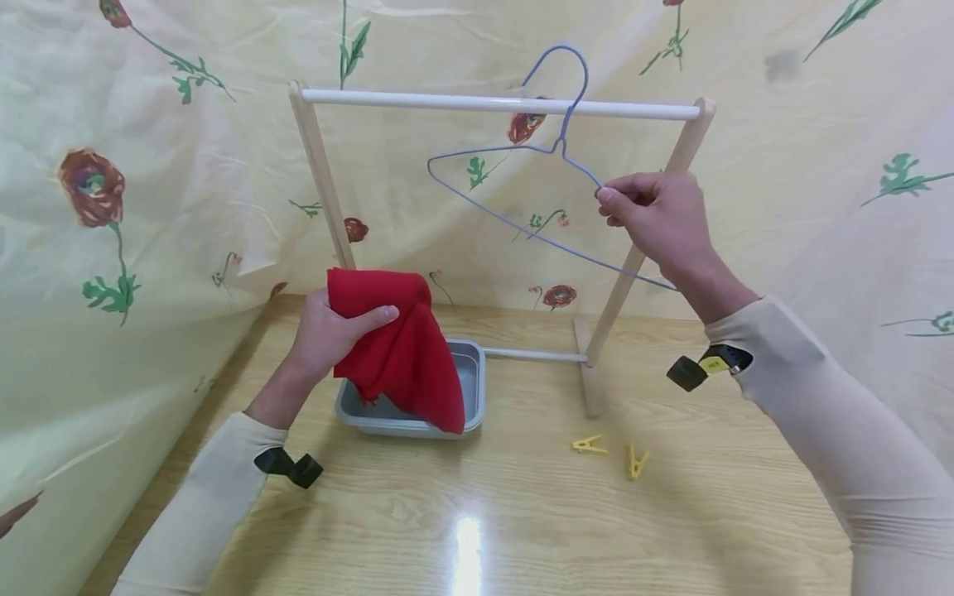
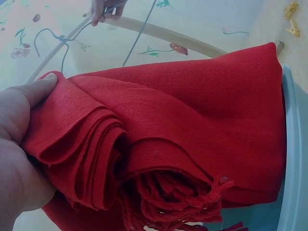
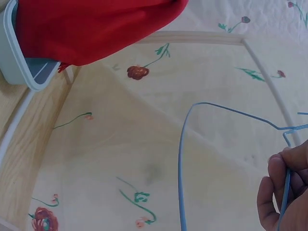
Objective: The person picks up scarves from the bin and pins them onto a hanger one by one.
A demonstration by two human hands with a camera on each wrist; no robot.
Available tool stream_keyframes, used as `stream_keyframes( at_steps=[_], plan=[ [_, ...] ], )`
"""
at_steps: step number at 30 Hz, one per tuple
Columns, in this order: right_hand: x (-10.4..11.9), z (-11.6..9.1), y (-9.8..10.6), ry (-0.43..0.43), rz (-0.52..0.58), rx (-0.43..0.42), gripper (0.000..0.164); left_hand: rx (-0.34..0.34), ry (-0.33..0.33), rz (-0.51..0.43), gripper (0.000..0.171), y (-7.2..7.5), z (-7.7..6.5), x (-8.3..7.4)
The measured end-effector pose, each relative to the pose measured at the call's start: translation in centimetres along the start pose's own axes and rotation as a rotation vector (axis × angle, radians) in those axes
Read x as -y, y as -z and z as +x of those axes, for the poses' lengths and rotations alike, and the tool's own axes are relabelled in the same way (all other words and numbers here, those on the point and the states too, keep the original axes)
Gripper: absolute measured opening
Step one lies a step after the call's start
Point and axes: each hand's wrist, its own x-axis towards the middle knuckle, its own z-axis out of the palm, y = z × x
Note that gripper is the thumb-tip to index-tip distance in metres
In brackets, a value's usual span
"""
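My left hand (image 1: 325, 338) grips a folded red scarf (image 1: 398, 356), thumb on top, over a grey-blue basin (image 1: 475, 389). In the left wrist view the scarf (image 2: 192, 110) shows stacked folds and twisted fringe at its lower end. My right hand (image 1: 663, 217) pinches the right shoulder of a blue wire hanger (image 1: 514, 223), whose hook rises above the rack's white top rail (image 1: 417, 101). Fingers and thumb close round the hanger wire (image 3: 181, 168) in the right wrist view, with the hanger tilted.
The rack has wooden side posts (image 1: 322, 174) and a low white bar (image 1: 532, 355). Two yellow clothespins (image 1: 589, 445) lie on the wood-patterned surface (image 1: 522, 513) at front right. A flowered cloth (image 1: 186, 165) hangs behind and to the left.
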Motion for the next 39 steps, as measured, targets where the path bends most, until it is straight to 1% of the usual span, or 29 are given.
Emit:
stream_keyframes(
  at_steps=[5,9,14,17,22,24,30,36,39],
  plan=[
    [0.8,-0.8,0.4,0.023,0.007,-0.005,0.03,-0.003,-0.018,-0.001,0.059,0.0,0.1,-0.5],
    [0.6,-1.9,0.0,0.03,-0.005,0.003,0.029,-0.007,-0.033,-0.016,0.057,-0.1,0.1,-1.2],
    [-0.5,-3.6,-0.9,0.031,0.025,0.026,0.028,0.004,-0.046,-0.038,0.053,-0.4,-0.1,-1.9],
    [-1.5,-4.3,-1.6,0.034,0.055,0.041,0.027,0.013,-0.068,-0.044,0.052,-0.6,-0.2,-2.4],
    [-3.0,-5.4,-2.3,0.03,0.057,0.059,0.026,0.019,-0.112,-0.078,0.052,-1.1,-0.3,-3.5],
    [-3.5,-5.7,-2.5,0.029,0.056,0.067,0.027,0.021,-0.125,-0.091,0.053,-1.3,-0.3,-3.9],
    [-4.4,-6.3,-3.2,0.016,0.069,0.082,0.027,0.012,-0.164,-0.086,0.051,-1.9,-0.1,-5.6],
    [-5.0,-6.8,-3.8,0.009,0.078,0.098,0.025,0.004,-0.207,-0.092,0.049,-2.7,0.3,-7.7],
    [-5.1,-6.9,-4.1,0.016,0.077,0.102,0.025,0.013,-0.227,-0.105,0.05,-3.2,0.5,-8.7]
  ],
)
